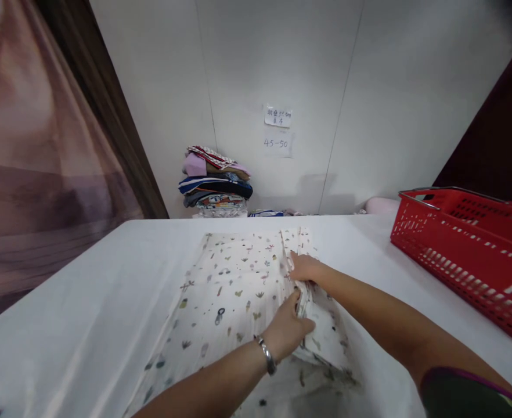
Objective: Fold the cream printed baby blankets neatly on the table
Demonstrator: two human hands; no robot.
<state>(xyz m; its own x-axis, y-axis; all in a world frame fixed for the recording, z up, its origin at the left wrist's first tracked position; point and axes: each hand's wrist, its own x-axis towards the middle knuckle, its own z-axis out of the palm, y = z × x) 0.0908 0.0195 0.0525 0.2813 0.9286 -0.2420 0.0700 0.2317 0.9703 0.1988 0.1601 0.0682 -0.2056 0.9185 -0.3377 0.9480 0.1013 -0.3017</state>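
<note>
A white cloth (234,290) printed with small plants and birds lies spread over the table, its right side gathered into a folded strip. My left hand (288,328), with a silver bracelet at the wrist, grips the near part of that strip between thumb and fingers. Farther up the same strip is my right hand (303,268), its fingers closed on the fold. The near right corner of the cloth hangs slightly raised and creased below my hands. My right fingertips are partly hidden in the fabric.
A white-covered table (90,302) fills the foreground. On the right stands a red perforated basket (460,249) with a metal handle. Behind the far edge rises a stack of folded fabrics (216,183) against the wall. Paper notes (277,130) hang there; a pinkish curtain (42,145) is at left.
</note>
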